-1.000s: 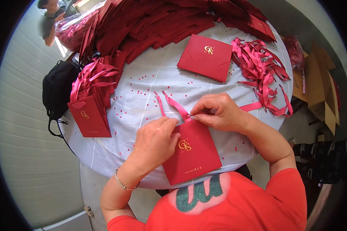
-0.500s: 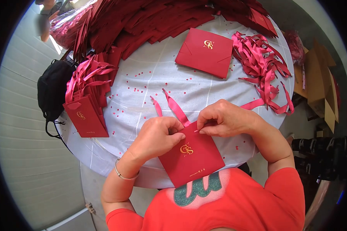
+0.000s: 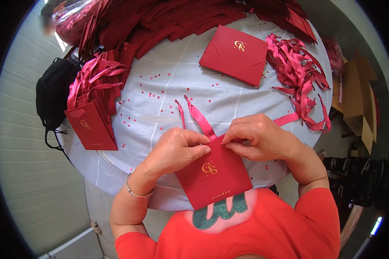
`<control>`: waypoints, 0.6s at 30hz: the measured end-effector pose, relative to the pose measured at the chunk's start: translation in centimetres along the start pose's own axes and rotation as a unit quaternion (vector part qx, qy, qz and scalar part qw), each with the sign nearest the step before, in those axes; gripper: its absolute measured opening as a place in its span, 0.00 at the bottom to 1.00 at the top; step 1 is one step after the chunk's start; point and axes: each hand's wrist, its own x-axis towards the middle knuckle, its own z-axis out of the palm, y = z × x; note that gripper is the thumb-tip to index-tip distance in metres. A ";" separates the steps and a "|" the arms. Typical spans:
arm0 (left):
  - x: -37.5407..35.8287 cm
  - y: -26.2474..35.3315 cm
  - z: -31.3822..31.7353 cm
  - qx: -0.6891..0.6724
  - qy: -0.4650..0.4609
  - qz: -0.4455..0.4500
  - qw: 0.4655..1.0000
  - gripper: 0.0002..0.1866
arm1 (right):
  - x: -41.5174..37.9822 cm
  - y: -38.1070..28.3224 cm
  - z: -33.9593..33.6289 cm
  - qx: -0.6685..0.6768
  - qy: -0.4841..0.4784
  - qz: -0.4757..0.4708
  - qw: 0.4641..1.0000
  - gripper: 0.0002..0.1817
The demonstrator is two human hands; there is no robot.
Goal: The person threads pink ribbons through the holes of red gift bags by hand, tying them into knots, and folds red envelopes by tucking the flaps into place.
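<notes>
Tbl [image 3: 229,103] cloth-covd. L hand [image 3: 175,150] pinching bag [image 3: 218,183] at top edge nr ribbon [image 3: 200,120]; R hand [image 3: 261,136] curled adj., grip unclear.

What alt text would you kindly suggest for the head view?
A person's left hand and right hand touch the top of a flat red paper bag with gold lettering; loose pink ribbons lie beyond on a round, white-clothed table.
</notes>
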 end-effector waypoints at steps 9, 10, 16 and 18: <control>-0.1 0.3 0.4 0.031 0.020 0.005 0.999 0.10 | 0.0 -0.2 1.4 -0.079 0.025 -0.050 0.995 0.05; -0.1 0.2 0.4 0.030 0.021 0.005 0.999 0.10 | 0.0 -0.3 1.5 -0.106 0.031 -0.062 0.992 0.06; -0.4 0.3 0.7 0.046 0.043 0.037 0.997 0.09 | -0.6 -1.3 3.1 -0.218 0.045 -0.070 0.972 0.07; -0.5 0.3 0.8 0.060 0.051 0.057 0.995 0.09 | -1.0 -2.0 3.8 -0.253 0.050 -0.068 0.964 0.07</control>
